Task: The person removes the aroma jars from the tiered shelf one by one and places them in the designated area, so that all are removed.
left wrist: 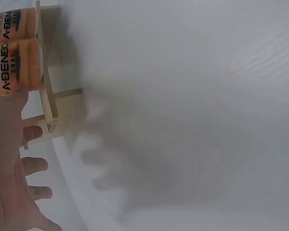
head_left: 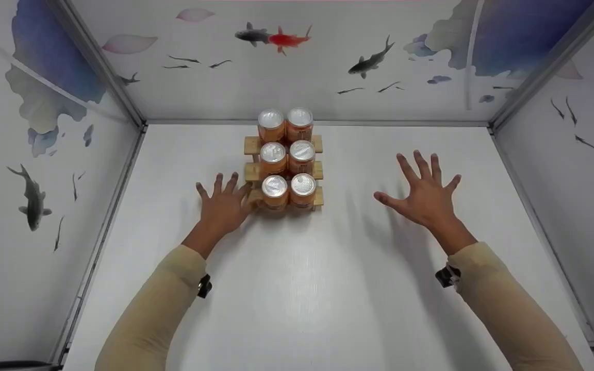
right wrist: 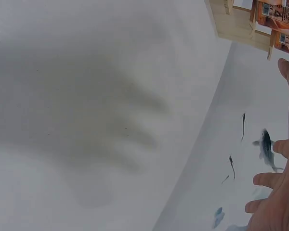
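Several orange cans (head_left: 303,190) with silver lids stand in pairs on a stepped wooden rack (head_left: 253,171) at the back of the table. My left hand (head_left: 223,210) is spread beside the rack's left side, its thumb near the lowest step; whether it touches cannot be told. Off to the right of the rack, my right hand (head_left: 426,200) hovers with fingers splayed, holding nothing. In the left wrist view, the front cans (left wrist: 17,65) show their lettering above the left hand (left wrist: 9,168). The right wrist view catches the rack (right wrist: 241,26) beyond the right hand (right wrist: 279,192).
A white table (head_left: 297,288) fills the floor of a booth. Its back wall (head_left: 297,87) and side walls carry painted fish and leaves. Small black wrist cameras sit by both sleeves, one at the left sleeve (head_left: 160,304).
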Demonstrator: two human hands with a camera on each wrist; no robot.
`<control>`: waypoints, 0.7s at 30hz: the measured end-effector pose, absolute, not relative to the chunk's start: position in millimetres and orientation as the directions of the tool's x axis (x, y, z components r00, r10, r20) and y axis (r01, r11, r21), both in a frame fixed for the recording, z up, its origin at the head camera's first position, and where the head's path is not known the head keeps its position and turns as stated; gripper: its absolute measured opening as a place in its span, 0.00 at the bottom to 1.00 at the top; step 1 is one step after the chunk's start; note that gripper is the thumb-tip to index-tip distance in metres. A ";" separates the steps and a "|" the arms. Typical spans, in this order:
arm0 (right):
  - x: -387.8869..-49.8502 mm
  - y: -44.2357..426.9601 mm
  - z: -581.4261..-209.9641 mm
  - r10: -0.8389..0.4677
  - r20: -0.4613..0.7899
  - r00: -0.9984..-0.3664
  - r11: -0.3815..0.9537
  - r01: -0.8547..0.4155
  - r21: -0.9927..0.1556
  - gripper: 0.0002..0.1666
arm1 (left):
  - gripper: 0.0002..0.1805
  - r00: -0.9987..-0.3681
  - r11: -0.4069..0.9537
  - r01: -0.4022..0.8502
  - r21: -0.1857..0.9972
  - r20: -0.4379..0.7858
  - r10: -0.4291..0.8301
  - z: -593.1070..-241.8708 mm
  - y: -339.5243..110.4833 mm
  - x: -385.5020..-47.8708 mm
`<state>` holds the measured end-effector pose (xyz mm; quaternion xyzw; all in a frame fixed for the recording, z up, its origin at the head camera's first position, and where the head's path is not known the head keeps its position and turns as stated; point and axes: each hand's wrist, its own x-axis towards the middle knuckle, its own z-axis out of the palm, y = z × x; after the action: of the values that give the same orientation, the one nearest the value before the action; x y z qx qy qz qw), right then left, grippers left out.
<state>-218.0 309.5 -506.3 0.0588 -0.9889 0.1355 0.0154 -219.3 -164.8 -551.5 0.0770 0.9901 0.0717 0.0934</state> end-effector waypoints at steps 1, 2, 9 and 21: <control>-219.1 307.0 -506.6 -0.118 0.048 -0.992 0.955 -0.126 -0.268 0.69 | 0.41 -0.970 0.978 0.138 0.158 -0.178 0.165 -551.9 -164.9 -219.1; -220.1 304.5 -506.9 -0.122 0.049 -0.991 0.954 -0.131 -0.269 0.69 | 0.40 -0.970 0.978 0.136 0.157 -0.182 0.165 -552.6 -165.1 -219.1; -224.4 284.8 -508.3 -0.147 0.052 -0.988 0.949 -0.155 -0.273 0.68 | 0.39 -0.964 0.981 0.146 0.125 -0.206 0.169 -557.9 -165.2 -220.7; -225.3 260.6 -513.7 -0.173 0.028 -0.984 0.939 -0.174 -0.296 0.66 | 0.38 -0.965 0.982 0.150 0.111 -0.198 0.170 -562.3 -156.6 -224.6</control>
<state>-225.3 260.6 -513.7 0.0880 -0.9847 0.1505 0.0010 -224.6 -156.6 -562.3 0.0809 0.9902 0.0474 0.1038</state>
